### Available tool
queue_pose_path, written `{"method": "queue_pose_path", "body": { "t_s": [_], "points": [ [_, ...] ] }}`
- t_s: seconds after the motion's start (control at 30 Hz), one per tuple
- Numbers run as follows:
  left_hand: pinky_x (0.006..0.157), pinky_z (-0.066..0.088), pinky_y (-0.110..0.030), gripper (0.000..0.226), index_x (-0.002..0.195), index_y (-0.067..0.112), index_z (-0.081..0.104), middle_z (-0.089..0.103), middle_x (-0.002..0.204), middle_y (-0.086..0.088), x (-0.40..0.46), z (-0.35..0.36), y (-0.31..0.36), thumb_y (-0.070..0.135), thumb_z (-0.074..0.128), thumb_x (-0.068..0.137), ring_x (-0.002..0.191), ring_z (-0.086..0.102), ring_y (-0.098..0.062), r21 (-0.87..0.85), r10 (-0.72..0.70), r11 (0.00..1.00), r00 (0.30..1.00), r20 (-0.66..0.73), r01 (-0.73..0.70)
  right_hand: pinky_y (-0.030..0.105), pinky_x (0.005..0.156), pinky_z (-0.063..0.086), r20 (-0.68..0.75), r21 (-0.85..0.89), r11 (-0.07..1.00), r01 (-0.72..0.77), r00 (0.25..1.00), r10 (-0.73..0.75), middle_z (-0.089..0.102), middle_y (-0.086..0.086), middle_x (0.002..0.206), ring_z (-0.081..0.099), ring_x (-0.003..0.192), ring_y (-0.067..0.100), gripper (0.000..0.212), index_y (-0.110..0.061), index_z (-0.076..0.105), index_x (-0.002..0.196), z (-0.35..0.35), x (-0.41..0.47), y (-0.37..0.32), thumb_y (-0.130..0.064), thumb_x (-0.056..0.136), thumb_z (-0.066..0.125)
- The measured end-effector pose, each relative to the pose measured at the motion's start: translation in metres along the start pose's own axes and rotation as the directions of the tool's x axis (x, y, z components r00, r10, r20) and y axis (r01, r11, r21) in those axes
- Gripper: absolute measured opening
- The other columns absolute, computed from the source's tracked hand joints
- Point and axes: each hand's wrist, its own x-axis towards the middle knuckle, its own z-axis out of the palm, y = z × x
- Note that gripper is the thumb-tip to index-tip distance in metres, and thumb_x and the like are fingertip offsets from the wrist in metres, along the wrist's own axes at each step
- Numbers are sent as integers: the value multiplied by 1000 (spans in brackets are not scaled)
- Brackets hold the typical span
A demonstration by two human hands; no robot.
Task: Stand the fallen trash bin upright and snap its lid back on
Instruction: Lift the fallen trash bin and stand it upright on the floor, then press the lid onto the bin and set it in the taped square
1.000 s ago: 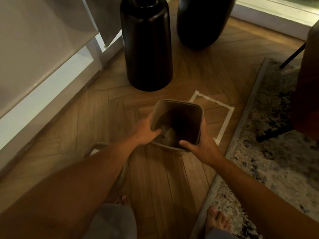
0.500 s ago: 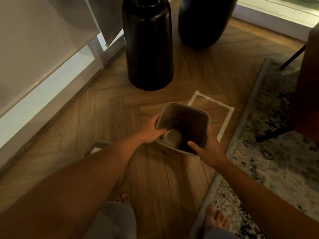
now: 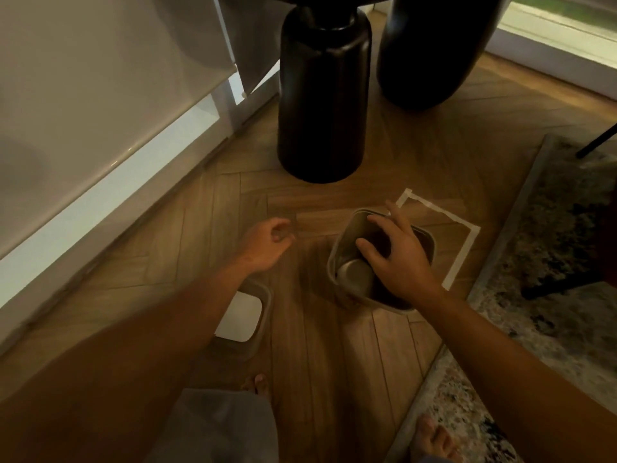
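The trash bin (image 3: 347, 259) stands upright on the wooden floor (image 3: 320, 362), right of frame centre, its open mouth facing up. Its far right portion sits inside the outline of white tape (image 3: 464, 242) marked on the floor.

The right hand (image 3: 397, 259) is above the bin opening with fingers spread and lowered over the rim; it hides the right part of the mouth. Contact between the fingertips and the rim cannot be confirmed. 0.5 s ago this hand gripped the near right edge of the bin from outside; it has since released and shifted over the opening.

The left hand (image 3: 267, 243) is at frame centre, clear of the bin, fingers loosely curled and holding nothing. 0.5 s ago it gripped the left edge of the rim; it has now moved off to the left.

The lid (image 3: 240, 315) lies flat on the floor in the lower centre-left of the frame, partly hidden under the left forearm, well apart from the bin. It is not fitted.

2 tall black vases (image 3: 322, 95) stand in the upper centre of the frame, beyond the bin. A patterned rug (image 3: 551, 262) covers the right side of the frame. 2 bare feet are visible at the bottom edge. The bin now sits further right in the frame than 0.5 s ago.
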Motion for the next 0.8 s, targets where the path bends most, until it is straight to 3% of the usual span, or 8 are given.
{"method": "queue_pose_path", "body": {
  "t_s": [0.1, 0.23, 0.37, 0.47, 0.6, 0.7, 0.8],
  "points": [
    [83, 44, -14, 44, 138, 9, 54, 62, 126, -7, -5, -19, -15, 20, 63, 97, 108, 58, -15, -39, -58, 998, 998, -31, 57, 16, 106, 32, 34, 17, 998, 66, 997, -67, 17, -7, 173, 33, 147, 8, 57, -17, 54, 149, 14, 8, -20, -41, 99, 66],
    [97, 49, -32, 43, 136, 11, 56, 65, 123, -8, -15, -41, -44, 23, 63, 96, 112, 62, -20, -63, -128, 990, 990, -53, 125, 23, 104, 33, 78, 24, 995, 98, 992, -100, 19, -7, 172, 28, 145, 3, 53, -21, 53, 149, 43, 17, -46, -40, 101, 64],
    [89, 43, -26, 43, 137, 14, 57, 62, 118, -1, -29, -58, -76, 25, 63, 96, 109, 59, -16, -67, -198, 979, 974, -106, 192, 34, 115, 35, 135, 15, 992, 122, 983, -123, 23, -7, 171, 30, 154, 15, 52, -25, 54, 148, 85, 27, -63, -43, 100, 64],
    [90, 42, -27, 43, 138, 12, 57, 63, 125, -7, -40, -69, -110, 23, 62, 96, 110, 58, -17, -60, -254, 967, 960, -118, 248, 41, 119, 37, 211, 10, 991, 133, 969, -132, 27, -3, 170, 34, 152, 19, 54, -25, 53, 149, 122, 35, -71, -45, 100, 63],
    [91, 45, -29, 45, 138, 10, 56, 65, 125, -11, -52, -80, -151, 23, 62, 96, 116, 62, -26, -90, -338, 940, 935, -107, 329, 29, 114, 29, 297, -38, 989, 145, 946, -127, 31, 2, 168, 34, 152, 22, 55, -20, 52, 150, 171, 42, -73, -43, 101, 63],
    [93, 47, -33, 48, 139, 9, 55, 65, 128, -12, -59, -81, -178, 29, 61, 96, 115, 62, -27, -61, -390, 921, 912, -125, 385, 28, 111, 28, 362, -65, 992, 110, 929, -80, 30, 4, 169, 33, 153, 23, 58, -19, 50, 151, 208, 42, -68, -43, 101, 63],
    [84, 42, -17, 43, 137, 2, 55, 62, 132, -19, -63, -74, -197, 20, 59, 98, 120, 59, -33, -47, -424, 905, 897, -127, 422, 31, 114, 31, 399, -66, 997, 48, 917, -18, 31, 6, 168, 34, 153, 25, 61, -17, 47, 154, 235, 41, -62, -41, 101, 64]
  ]
}}
